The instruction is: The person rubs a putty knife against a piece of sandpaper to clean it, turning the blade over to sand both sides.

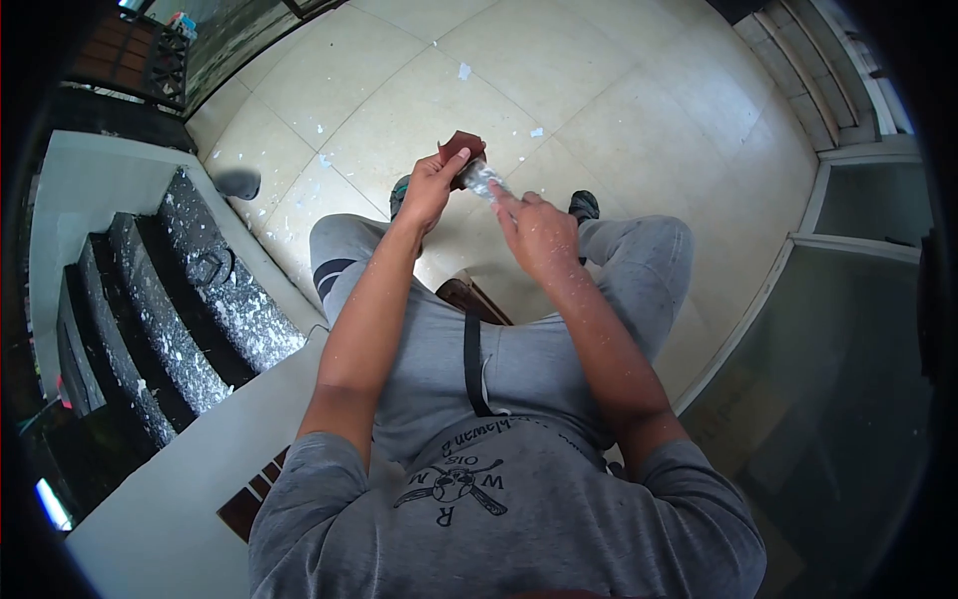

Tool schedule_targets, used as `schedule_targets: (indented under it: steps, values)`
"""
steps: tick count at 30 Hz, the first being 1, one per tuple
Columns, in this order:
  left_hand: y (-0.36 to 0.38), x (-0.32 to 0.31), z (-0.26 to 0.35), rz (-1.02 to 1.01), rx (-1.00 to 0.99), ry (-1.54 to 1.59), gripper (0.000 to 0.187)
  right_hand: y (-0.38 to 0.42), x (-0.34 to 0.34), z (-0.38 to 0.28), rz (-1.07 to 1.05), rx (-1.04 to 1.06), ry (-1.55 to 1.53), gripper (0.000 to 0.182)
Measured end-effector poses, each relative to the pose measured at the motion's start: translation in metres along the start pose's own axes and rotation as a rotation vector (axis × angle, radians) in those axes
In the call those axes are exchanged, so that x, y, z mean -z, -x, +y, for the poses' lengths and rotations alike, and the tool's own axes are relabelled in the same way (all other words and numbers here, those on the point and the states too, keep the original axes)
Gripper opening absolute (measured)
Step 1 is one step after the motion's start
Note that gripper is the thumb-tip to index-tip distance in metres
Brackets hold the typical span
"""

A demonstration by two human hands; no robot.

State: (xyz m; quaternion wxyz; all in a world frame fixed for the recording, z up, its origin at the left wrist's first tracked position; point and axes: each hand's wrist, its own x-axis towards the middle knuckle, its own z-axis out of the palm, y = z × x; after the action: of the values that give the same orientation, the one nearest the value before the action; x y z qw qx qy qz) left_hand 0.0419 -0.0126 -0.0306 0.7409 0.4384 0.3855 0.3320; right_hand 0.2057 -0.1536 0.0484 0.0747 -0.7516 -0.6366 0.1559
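Observation:
My left hand point(431, 190) is closed on a folded reddish-brown sheet point(462, 148), its thumb pressed on top. Just right of it, my right hand point(539, 228) is closed round a flat, shiny, whitish-smeared tool point(483, 182), with the index finger stretched along it. The tool's far end meets the lower edge of the brown sheet, and its tip is partly hidden there. Both hands are held over the floor between my knees. Small white specks dot my forearms.
White flakes lie on the tiled floor point(399, 110). At left, dark steps point(230, 290) are covered in white chips beside a pale ledge point(249, 225). A wooden piece point(474, 299) is between my legs. Glass-panelled frames point(743, 334) stand at right.

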Motion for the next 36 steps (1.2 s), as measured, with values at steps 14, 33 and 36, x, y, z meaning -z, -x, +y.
schedule_targets:
  steps: [14, 33, 36]
  values:
    - [0.001, -0.003, 0.006, 0.032, -0.007, 0.029, 0.032, 0.001, -0.003, 0.0, 0.026, 0.02, -0.037, 0.037]
    - [0.005, -0.003, 0.006, 0.065, -0.031, 0.036, 0.034, -0.005, -0.001, 0.005, 0.06, -0.072, -0.04, 0.039]
    - [0.003, -0.005, 0.01, 0.044, -0.007, 0.072, 0.036, -0.004, 0.008, 0.011, 0.037, -0.048, -0.092, 0.038]
